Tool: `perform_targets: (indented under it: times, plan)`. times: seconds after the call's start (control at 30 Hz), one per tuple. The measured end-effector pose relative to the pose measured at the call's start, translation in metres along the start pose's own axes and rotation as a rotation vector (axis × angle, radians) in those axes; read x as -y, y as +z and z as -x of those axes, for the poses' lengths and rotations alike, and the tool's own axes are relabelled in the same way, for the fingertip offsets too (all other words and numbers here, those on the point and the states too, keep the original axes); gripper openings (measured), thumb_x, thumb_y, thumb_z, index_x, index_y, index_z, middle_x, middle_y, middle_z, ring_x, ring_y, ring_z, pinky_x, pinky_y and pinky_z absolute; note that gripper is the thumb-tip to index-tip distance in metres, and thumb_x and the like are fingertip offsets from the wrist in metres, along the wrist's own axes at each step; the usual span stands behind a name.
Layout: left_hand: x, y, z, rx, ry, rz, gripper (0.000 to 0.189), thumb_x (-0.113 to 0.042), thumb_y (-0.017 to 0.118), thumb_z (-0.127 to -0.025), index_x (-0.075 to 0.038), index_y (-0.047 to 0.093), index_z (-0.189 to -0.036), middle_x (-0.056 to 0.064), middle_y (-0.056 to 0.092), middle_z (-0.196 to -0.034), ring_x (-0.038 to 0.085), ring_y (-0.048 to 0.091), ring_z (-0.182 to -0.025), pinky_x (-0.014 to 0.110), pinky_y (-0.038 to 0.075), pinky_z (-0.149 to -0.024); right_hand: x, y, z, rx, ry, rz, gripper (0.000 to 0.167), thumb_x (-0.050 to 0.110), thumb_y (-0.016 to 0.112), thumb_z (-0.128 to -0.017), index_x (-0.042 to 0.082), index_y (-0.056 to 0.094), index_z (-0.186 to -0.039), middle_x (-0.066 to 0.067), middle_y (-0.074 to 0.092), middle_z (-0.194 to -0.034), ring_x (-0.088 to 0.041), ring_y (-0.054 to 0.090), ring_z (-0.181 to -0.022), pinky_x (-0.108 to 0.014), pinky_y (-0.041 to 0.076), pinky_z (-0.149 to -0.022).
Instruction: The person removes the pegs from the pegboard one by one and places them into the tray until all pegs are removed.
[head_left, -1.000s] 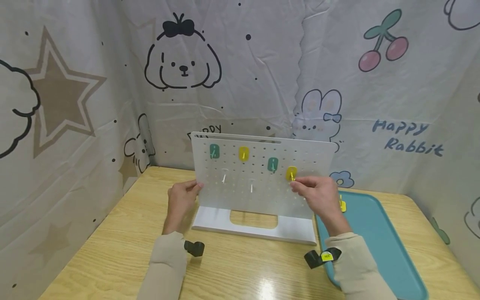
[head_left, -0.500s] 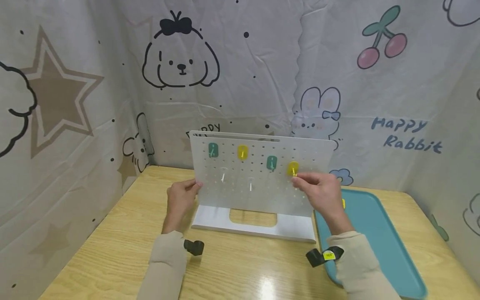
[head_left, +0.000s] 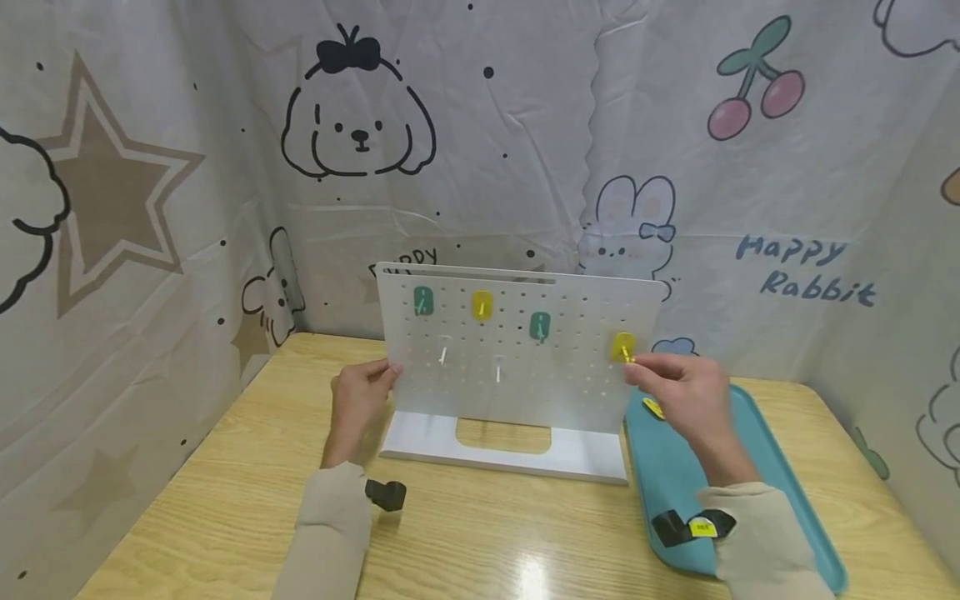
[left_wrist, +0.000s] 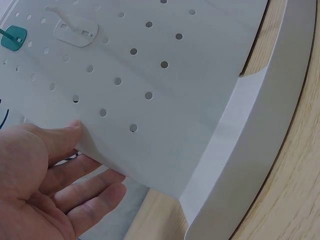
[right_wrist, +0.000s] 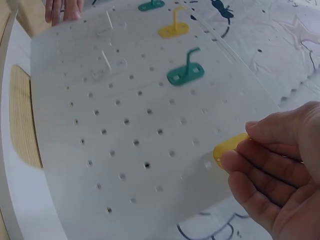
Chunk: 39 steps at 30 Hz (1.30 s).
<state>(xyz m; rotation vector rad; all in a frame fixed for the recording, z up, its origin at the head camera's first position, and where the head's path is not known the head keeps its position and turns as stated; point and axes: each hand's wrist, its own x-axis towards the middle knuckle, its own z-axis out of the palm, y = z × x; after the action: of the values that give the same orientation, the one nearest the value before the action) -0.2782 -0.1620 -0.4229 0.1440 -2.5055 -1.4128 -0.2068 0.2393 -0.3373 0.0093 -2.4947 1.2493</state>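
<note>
A white pegboard (head_left: 517, 392) stands upright on its base. My left hand (head_left: 362, 404) pinches its left edge, thumb (left_wrist: 65, 137) on the front and fingers behind. Near the board's right edge, my right hand (head_left: 690, 400) pinches a yellow hook (head_left: 622, 345) by its prong. In the right wrist view, the yellow plate (right_wrist: 227, 149) is close to the board's face; whether it touches is unclear. On the board hang two green hooks (head_left: 423, 301), another yellow hook (head_left: 482, 305) and two white hooks (head_left: 443, 353).
At the right, partly under my right forearm, lies a blue tray (head_left: 667, 475) with one yellow hook (head_left: 653, 407) on it. A wooden table (head_left: 465, 533) carries everything. A printed curtain (head_left: 517, 183) hangs close behind and on both sides.
My right hand has moved the yellow hook, first slightly up, then right toward the board's right edge. My left hand keeps its hold on the left edge.
</note>
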Motion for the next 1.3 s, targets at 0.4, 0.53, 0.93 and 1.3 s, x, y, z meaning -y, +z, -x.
perform_targets:
  times: [0.4, 0.53, 0.93, 1.3]
  plan:
    - [0.001, 0.001, -0.001, 0.005, -0.009, -0.006, 0.036, -0.029, 0.065, -0.100, -0.003, 0.069, -0.125, 0.016, 0.072, -0.109, 0.027, 0.072, -0.088, 0.042, 0.057, -0.074, -0.022, -0.031, 0.007, -0.006, 0.129, 0.060, 0.044, 0.040, 0.069, -0.096, 0.002, 0.072, -0.118, -0.013, 0.074, -0.104, -0.026, 0.061, -0.102, -0.039, 0.047, -0.079]
    - [0.001, 0.001, -0.001, 0.006, -0.013, -0.011, 0.035, -0.029, 0.065, -0.100, -0.004, 0.069, -0.125, 0.016, 0.072, -0.109, 0.027, 0.072, -0.088, 0.041, 0.057, -0.073, -0.031, -0.037, 0.008, -0.007, 0.162, 0.076, 0.047, 0.042, 0.068, -0.096, 0.002, 0.071, -0.120, -0.015, 0.072, -0.107, -0.029, 0.063, -0.102, -0.042, 0.047, -0.080]
    - [0.000, 0.000, -0.002, 0.001, -0.007, -0.015, 0.034, -0.028, 0.065, -0.100, -0.004, 0.070, -0.124, 0.015, 0.073, -0.107, 0.028, 0.072, -0.086, 0.041, 0.057, -0.073, -0.069, -0.048, -0.006, -0.014, 0.247, 0.109, 0.046, 0.039, 0.069, -0.096, 0.000, 0.070, -0.121, -0.014, 0.074, -0.103, -0.024, 0.071, -0.091, -0.048, 0.052, -0.083]
    - [-0.002, -0.001, -0.001, 0.013, -0.012, -0.013, 0.034, -0.028, 0.065, -0.100, -0.005, 0.070, -0.124, 0.015, 0.072, -0.109, 0.026, 0.071, -0.087, 0.037, 0.056, -0.069, -0.114, -0.051, -0.020, 0.012, 0.361, 0.119, 0.045, 0.029, 0.068, -0.097, -0.007, 0.066, -0.124, -0.019, 0.073, -0.103, -0.022, 0.072, -0.085, -0.054, 0.049, -0.088]
